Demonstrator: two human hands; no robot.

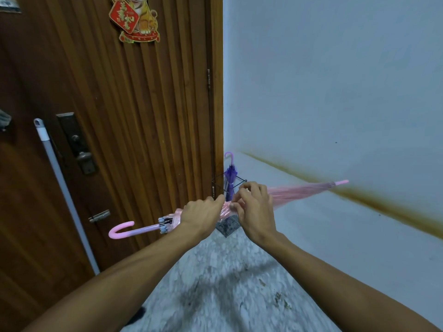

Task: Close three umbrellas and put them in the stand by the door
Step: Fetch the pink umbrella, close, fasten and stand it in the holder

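Note:
A folded pink umbrella (pixel 299 191) lies roughly level in front of me, its hooked handle pointing left and its tip pointing right toward the wall. My left hand (pixel 201 215) grips the folded canopy near the handle end. Just to its right, my right hand (pixel 254 207) pinches the canopy with its fingertips. Behind my hands, in the corner by the door, stands a black wire stand (pixel 226 226) with a closed purple umbrella (pixel 230 174) upright in it, handle up. My hands hide the stand's middle.
A brown wooden door (pixel 124 111) with a lock and a latch fills the left side. A grey-handled pole (pixel 64 188) leans against it. A pale wall (pixel 335 92) with a brown stain runs on the right. Speckled floor (pixel 215 283) lies below.

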